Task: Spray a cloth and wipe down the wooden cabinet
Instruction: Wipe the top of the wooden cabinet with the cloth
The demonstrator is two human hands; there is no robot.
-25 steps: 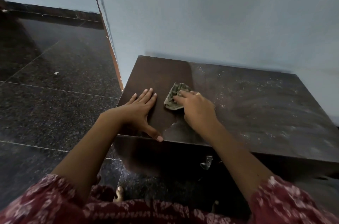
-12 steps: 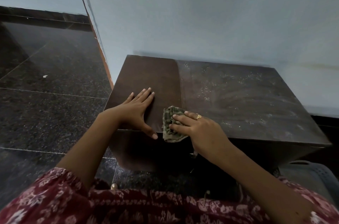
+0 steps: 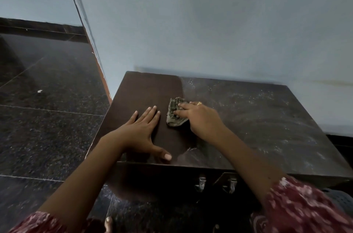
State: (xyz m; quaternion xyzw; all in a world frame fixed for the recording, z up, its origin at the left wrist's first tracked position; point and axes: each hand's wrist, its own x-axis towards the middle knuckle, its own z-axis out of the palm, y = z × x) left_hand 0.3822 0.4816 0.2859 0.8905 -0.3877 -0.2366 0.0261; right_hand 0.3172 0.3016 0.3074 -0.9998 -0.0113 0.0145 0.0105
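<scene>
Head view: right hand (image 3: 200, 118) presses a crumpled grey-green cloth (image 3: 174, 113) flat under its fingers on the dark brown wooden cabinet (image 3: 248, 127) top, at the edge of its dusty part. Left hand (image 3: 141, 133) lies open, palm down, just beside the cloth.

Dusty right half of the dark brown wooden cabinet top (image 3: 257, 118) is wide open, only the pale blue wall (image 3: 210, 22) boxes it in behind.

Right hand (image 3: 200, 118) presses cloth (image 3: 174, 113) onto dusty cabinet (image 3: 257, 118).
</scene>
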